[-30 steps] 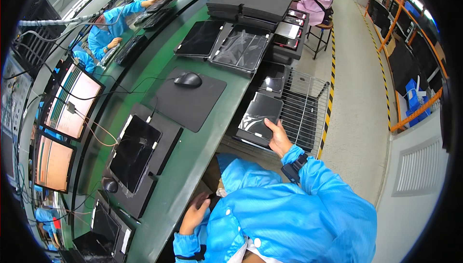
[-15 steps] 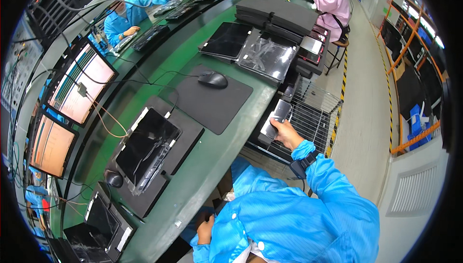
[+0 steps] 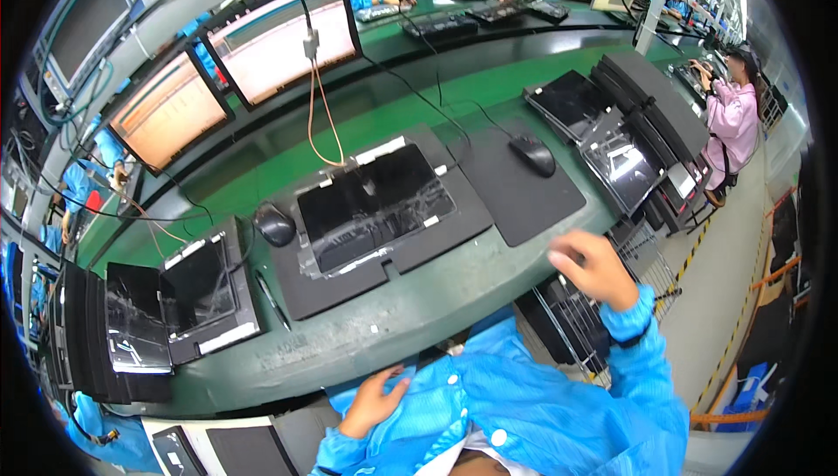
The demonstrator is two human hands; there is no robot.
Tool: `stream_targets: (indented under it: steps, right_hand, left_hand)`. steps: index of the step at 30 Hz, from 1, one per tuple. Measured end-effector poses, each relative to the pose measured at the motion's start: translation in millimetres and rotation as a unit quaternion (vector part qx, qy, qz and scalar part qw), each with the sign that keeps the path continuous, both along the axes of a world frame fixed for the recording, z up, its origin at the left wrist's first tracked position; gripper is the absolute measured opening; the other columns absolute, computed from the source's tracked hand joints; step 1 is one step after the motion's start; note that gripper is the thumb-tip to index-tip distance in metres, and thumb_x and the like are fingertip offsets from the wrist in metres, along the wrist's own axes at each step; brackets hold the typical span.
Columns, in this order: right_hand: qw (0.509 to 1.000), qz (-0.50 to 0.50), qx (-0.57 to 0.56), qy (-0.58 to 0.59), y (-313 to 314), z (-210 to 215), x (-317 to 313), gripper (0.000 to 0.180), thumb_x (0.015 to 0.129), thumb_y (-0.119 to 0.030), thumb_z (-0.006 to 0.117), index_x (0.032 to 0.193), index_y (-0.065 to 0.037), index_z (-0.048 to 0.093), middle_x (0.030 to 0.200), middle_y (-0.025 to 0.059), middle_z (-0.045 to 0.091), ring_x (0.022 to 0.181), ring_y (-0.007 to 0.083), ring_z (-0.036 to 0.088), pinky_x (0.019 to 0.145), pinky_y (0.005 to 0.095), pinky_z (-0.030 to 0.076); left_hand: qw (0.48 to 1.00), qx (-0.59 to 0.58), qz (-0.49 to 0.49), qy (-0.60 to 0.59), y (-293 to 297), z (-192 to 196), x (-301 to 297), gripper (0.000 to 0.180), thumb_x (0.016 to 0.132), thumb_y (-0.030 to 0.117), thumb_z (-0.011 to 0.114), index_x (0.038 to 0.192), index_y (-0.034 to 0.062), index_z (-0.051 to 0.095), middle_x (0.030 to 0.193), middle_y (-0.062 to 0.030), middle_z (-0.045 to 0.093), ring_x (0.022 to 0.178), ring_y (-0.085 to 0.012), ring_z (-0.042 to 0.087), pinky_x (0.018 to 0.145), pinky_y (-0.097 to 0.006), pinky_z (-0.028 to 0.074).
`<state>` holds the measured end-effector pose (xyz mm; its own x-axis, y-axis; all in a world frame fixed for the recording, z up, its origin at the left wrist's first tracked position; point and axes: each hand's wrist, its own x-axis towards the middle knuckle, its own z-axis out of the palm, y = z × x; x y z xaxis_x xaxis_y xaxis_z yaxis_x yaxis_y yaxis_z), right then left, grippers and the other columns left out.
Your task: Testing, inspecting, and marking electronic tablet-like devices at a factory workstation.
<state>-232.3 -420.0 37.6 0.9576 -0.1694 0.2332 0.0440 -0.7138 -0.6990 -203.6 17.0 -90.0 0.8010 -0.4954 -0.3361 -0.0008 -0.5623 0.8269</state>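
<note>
Head view of my bench. My right hand (image 3: 594,268) hangs above the bench (image 3: 410,323) edge, just over the wire rack (image 3: 611,319) that stands at my right side; its fingers are curled loosely inward and blurred, and I see nothing between them, so I judge it to hold nothing, though the far side of the palm is hidden. My left hand (image 3: 374,402) lies low against my blue coat below the near edge of the bench, fingers spread and relaxed, gripping nothing. The panel (image 3: 375,201) lies flat, glass up, on a dark mat (image 3: 388,253) straight ahead of me, well apart from both hands; it probably sits central so either hand can reach it, and the mat likely shields its face from the hard top. Thin cables (image 3: 323,118) hang from above to its far edge, which keeps them away from my side. A mouse (image 3: 274,224) rests just left of the mat and a pen (image 3: 269,297) beside its near left corner. A second mouse (image 3: 533,155) sits on a pad (image 3: 524,192) to the right. More panels (image 3: 205,288) lie stacked at my left, and others (image 3: 624,162) to the right, near the rack.
</note>
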Motion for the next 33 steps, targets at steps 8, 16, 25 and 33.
stream_targets:
  steps: [8, 16, 25, 33]
  right_hand:
    - [0.943, 0.121, -0.262, -0.168, 32.0, -6.0, 164.7, 0.018, 0.089, -0.012, 0.070, 0.105, -0.004, 0.071, 0.104, 0.0102, 0.068, 0.092, 0.0316, 0.065, 0.078, 0.0425, 0.055]
    - [0.934, 0.175, -0.291, -0.110, 45.4, -26.0, 231.1, 0.030, 0.090, -0.009, 0.066, 0.119, 0.001, 0.070, 0.117, 0.0182, 0.068, 0.111, 0.0387, 0.064, 0.098, 0.0437, 0.052]
    - [0.950, 0.267, -0.165, 0.006, 49.3, 27.2, 233.3, 0.009, 0.092, -0.003, 0.066, 0.093, 0.001, 0.059, 0.085, 0.0105, 0.059, 0.079, 0.0194, 0.059, 0.074, 0.0324, 0.049]
    - [0.971, 0.172, -0.164, 0.004, 73.6, 98.1, 172.9, 0.027, 0.084, -0.017, 0.080, 0.097, -0.001, 0.064, 0.073, 0.0002, 0.052, 0.067, 0.0075, 0.045, 0.059, 0.0258, 0.038]
  left_hand:
    - [0.952, -0.161, 0.090, -0.244, 40.5, 121.6, -25.5, 0.014, 0.092, 0.006, 0.072, 0.105, -0.0003, 0.073, 0.098, -0.0151, 0.074, 0.093, -0.0274, 0.072, 0.087, -0.035, 0.055]
    - [0.929, -0.330, 0.166, 0.007, -2.0, 79.4, 48.8, 0.042, 0.102, 0.009, 0.063, 0.143, 0.0005, 0.056, 0.133, -0.0152, 0.066, 0.124, -0.0227, 0.063, 0.104, -0.036, 0.051]
    - [0.796, 0.103, 0.048, -0.594, -102.4, 76.3, 127.0, 0.080, 0.082, 0.024, 0.074, 0.152, 0.0003, 0.043, 0.158, -0.0295, 0.037, 0.150, -0.0481, 0.030, 0.121, -0.066, 0.021]
    - [0.753, 0.010, 0.045, -0.657, -86.3, 100.4, 143.6, 0.043, 0.083, 0.011, 0.067, 0.125, 0.0016, 0.067, 0.128, -0.0180, 0.067, 0.125, -0.0369, 0.061, 0.110, -0.052, 0.047]
